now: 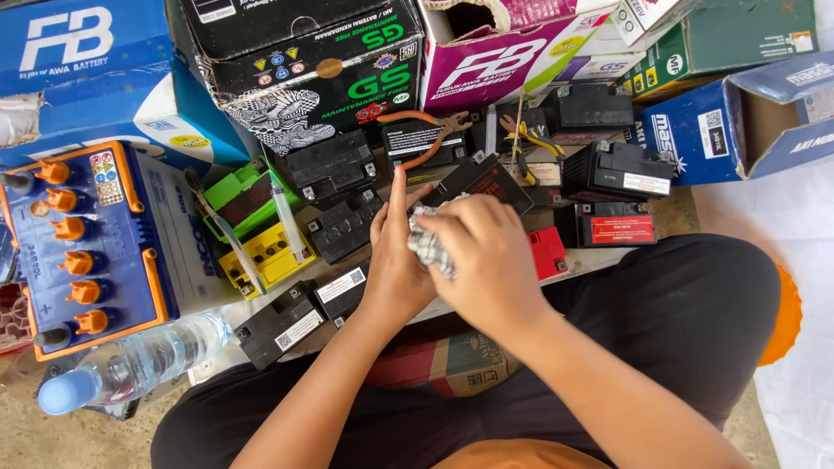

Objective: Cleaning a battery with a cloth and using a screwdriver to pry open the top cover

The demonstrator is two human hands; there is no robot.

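Observation:
My left hand (393,260) and my right hand (485,254) meet in front of me over my lap. Together they hold a small black battery (480,178) tilted up, with its far end showing above my fingers. My right hand presses a crumpled grey-and-white checked cloth (427,243) against the battery's near side. My left hand supports the battery from the left, one finger pointing up along its edge. Most of the battery's body is hidden behind both hands.
Several small black batteries (334,165) lie around, with a red one (547,252) and yellow (269,256) and green (239,195) ones. A large blue battery with orange caps (87,243) and a water bottle (130,365) sit left. Orange-handled pliers (426,130) and cardboard boxes (304,61) are behind.

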